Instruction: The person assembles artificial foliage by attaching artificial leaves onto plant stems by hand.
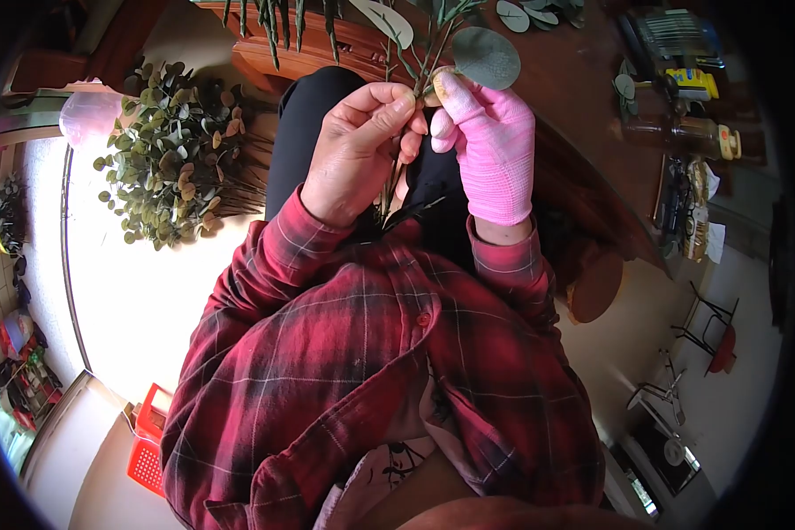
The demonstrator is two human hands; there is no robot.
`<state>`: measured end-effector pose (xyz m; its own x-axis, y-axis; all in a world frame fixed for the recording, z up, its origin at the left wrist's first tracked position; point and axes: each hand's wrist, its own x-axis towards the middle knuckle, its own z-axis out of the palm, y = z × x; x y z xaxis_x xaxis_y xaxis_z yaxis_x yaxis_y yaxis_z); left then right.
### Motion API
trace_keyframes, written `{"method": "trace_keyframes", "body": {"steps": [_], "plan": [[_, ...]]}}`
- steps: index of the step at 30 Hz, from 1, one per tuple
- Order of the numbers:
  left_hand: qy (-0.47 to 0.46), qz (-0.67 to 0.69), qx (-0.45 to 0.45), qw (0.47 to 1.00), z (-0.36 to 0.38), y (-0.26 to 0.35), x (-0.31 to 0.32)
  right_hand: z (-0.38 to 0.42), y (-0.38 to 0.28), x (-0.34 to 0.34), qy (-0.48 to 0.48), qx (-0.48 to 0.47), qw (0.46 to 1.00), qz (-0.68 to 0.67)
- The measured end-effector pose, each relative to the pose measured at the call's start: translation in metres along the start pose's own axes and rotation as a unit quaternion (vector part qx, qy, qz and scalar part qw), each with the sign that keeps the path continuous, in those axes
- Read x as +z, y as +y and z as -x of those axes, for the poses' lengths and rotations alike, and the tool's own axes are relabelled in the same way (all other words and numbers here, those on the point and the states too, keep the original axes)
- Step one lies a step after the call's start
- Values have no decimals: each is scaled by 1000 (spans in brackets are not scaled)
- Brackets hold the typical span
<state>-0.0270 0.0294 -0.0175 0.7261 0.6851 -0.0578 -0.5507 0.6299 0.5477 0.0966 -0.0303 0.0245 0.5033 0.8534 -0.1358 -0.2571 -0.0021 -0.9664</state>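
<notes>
My left hand is bare and closed, its thumb and fingers pinching a leafy eucalyptus-like stem above my lap. The lower stalks run down behind the fingers. In a pink knitted glove, my right hand grips the same stem just beside the left fingertips, thumb pressed in from the front. A large round grey-green leaf stands out above the gloved fingers, and a paler leaf tilts to the left. What exactly lies between the two pinches is too small to make out.
Before me is a dark wooden table with loose leaves, jars and a yellow packet. A heap of leafy stems lies at left on the floor. A red plastic basket stands lower left; a round stool sits right.
</notes>
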Motion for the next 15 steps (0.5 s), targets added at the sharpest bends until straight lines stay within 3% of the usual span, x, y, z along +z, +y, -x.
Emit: {"method": "trace_keyframes", "body": {"steps": [15], "plan": [[0, 7, -4, 1000, 0, -2, -1, 0, 0, 0, 10, -11, 1000, 24]]}}
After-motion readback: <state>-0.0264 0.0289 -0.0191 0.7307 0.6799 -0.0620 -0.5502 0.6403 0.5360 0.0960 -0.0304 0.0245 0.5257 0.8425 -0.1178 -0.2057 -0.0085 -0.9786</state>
